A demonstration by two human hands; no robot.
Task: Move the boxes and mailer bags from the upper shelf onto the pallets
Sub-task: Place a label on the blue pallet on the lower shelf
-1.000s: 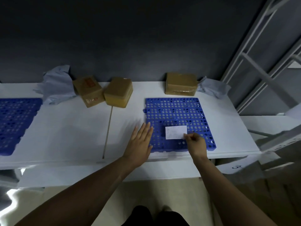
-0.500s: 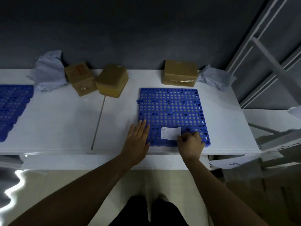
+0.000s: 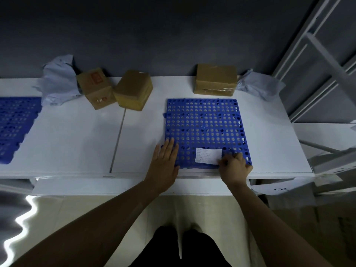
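Note:
A blue perforated pallet (image 3: 204,124) lies on the white shelf (image 3: 77,135). My left hand (image 3: 165,160) rests flat, fingers straight, on the pallet's front left corner. My right hand (image 3: 234,166) has curled fingers on the front right part and pinches the edge of a white paper label (image 3: 207,155) lying on the pallet. Behind the pallet stands a brown box (image 3: 214,79) with a grey mailer bag (image 3: 259,86) to its right. Two more brown boxes (image 3: 96,87) (image 3: 133,89) and another grey mailer bag (image 3: 57,81) sit at the back left.
A second blue pallet (image 3: 15,124) lies at the shelf's left end, partly cut off. A grey metal rack frame (image 3: 325,54) rises on the right. A dark wall stands behind the shelf. A seam (image 3: 117,139) runs across the shelf top.
The view has dropped and drawn closer to the shelf. Both hands stayed on the pallet's front edge; my right hand and the label shifted slightly toward the front.

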